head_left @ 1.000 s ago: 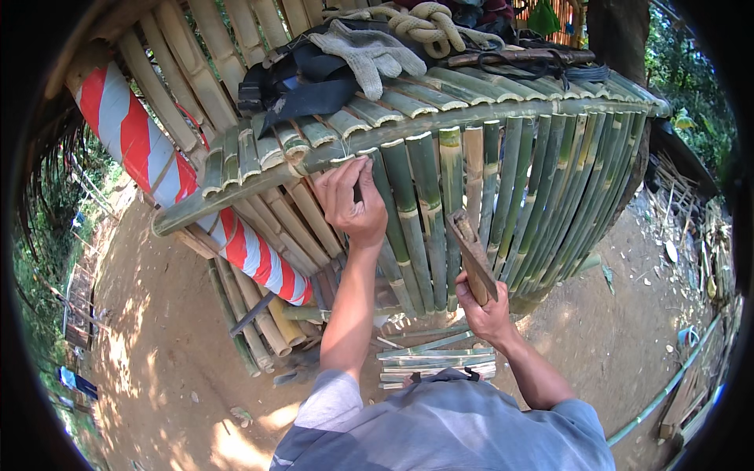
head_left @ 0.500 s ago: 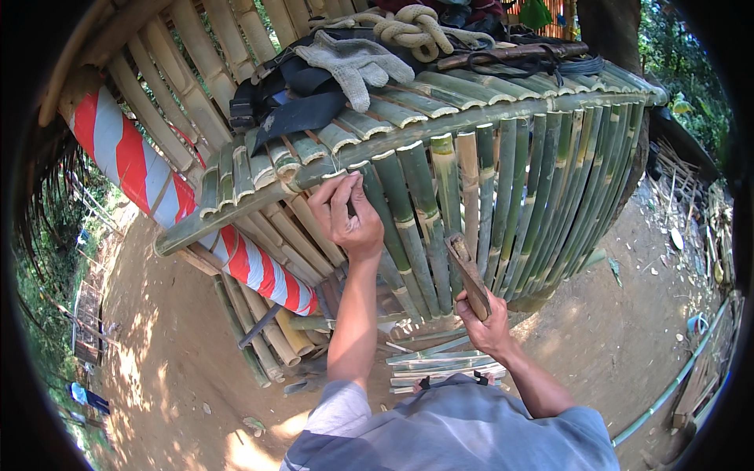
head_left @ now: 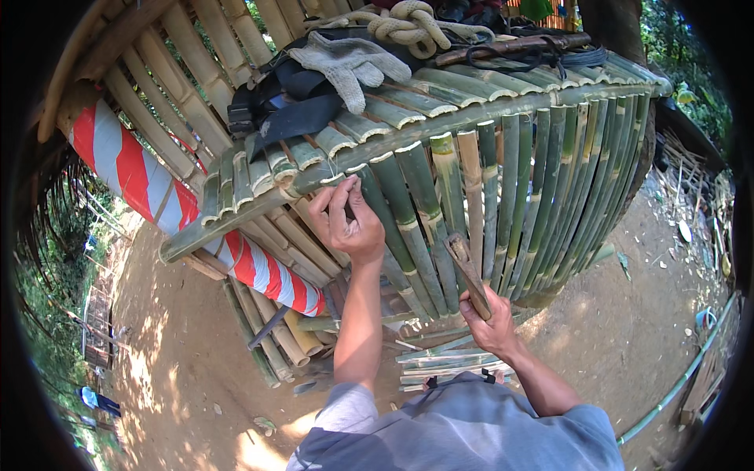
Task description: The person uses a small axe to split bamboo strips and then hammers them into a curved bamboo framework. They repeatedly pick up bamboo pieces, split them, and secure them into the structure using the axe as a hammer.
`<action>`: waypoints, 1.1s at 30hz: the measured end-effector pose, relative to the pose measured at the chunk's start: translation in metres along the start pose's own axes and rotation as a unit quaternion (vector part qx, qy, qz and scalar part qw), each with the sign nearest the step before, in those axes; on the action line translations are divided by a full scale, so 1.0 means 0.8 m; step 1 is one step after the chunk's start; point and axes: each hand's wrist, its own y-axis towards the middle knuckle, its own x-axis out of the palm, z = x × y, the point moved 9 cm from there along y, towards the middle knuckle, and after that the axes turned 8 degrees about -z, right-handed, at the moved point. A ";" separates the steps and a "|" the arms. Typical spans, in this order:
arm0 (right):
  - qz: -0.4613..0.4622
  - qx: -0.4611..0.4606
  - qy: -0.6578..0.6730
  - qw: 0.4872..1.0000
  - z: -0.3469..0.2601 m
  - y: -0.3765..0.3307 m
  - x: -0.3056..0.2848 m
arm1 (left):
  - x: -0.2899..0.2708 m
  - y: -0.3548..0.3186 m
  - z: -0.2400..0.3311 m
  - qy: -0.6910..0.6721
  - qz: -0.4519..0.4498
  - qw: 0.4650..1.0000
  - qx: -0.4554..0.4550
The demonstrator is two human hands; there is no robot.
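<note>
My left hand (head_left: 349,224) is raised to the bamboo rail (head_left: 408,135), its thumb and fingers pinched together just below the rail's edge. Whatever is between the fingertips is too small to make out; a thin pale strand shows just above them. Beside those fingers stand the tops of the green bamboo slats (head_left: 417,180) that form the upright front. Lower and to the right, my right hand (head_left: 491,320) is wrapped round a brown wooden tool (head_left: 468,271), held tilted in front of the slats. Its exact kind does not show.
On the bamboo slat top lie a grey work glove (head_left: 345,69), black straps (head_left: 302,118), a knotted rope (head_left: 412,27) and a dark sheathed stick (head_left: 514,49). A red-and-white wrapped post (head_left: 129,165) slants at left. Bamboo pieces (head_left: 448,365) lie on the dirt ground (head_left: 188,330).
The view has shifted slightly. My left hand stays pinched at the rail and my right hand keeps its hold on the wooden tool, with hardly any movement.
</note>
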 end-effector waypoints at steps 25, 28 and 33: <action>-0.019 -0.189 -0.124 0.974 -0.058 0.132 0.050 | -0.003 0.006 0.006 0.003 -0.004 0.999 0.047; -0.012 -0.142 -0.140 0.980 -0.047 0.148 0.047 | -0.004 0.012 0.013 -0.003 -0.031 0.999 0.038; -0.008 -0.197 -0.145 0.970 -0.062 0.135 0.047 | -0.004 0.010 0.012 0.002 0.002 0.999 0.052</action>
